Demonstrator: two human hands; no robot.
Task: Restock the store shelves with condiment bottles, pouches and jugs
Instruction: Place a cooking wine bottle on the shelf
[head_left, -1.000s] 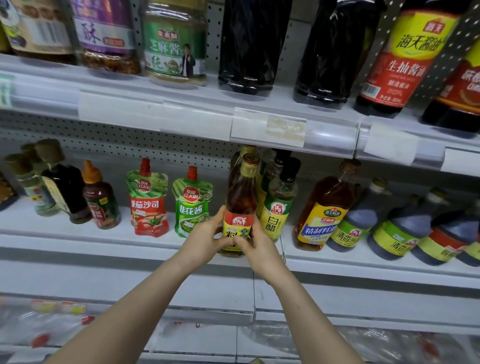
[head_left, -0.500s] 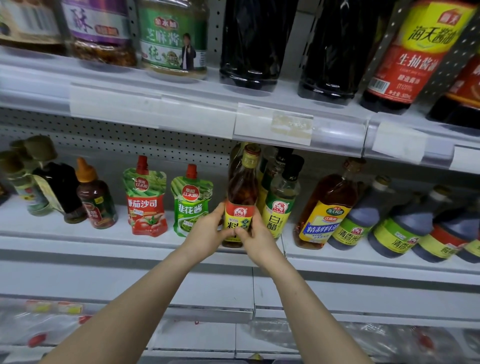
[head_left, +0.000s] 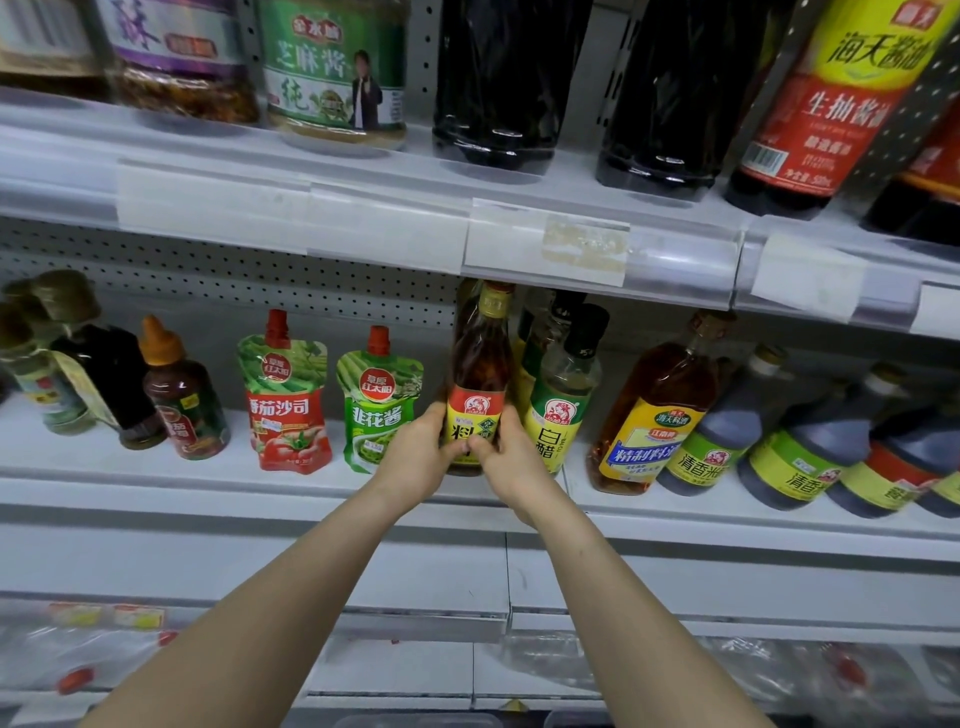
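Note:
A tall brown cooking-wine bottle (head_left: 480, 364) with a yellow cap and a red-and-yellow label stands upright on the middle shelf (head_left: 156, 478). My left hand (head_left: 415, 457) grips its lower left side and my right hand (head_left: 511, 462) grips its lower right side, thumbs meeting on the label. A white-vinegar bottle (head_left: 563, 389) with a green-and-yellow label stands right beside it, with more bottles behind.
A green pouch (head_left: 379, 400) and a red tomato pouch (head_left: 285, 395) stand left of my hands, then small dark bottles (head_left: 179, 395). Amber and dark jugs (head_left: 654, 410) fill the right. Jars and soy bottles (head_left: 826, 98) line the upper shelf (head_left: 311, 218).
Both hands have pushed the brown bottle a little farther back and more upright on the shelf, beside the white-vinegar bottle. The camera has moved closer.

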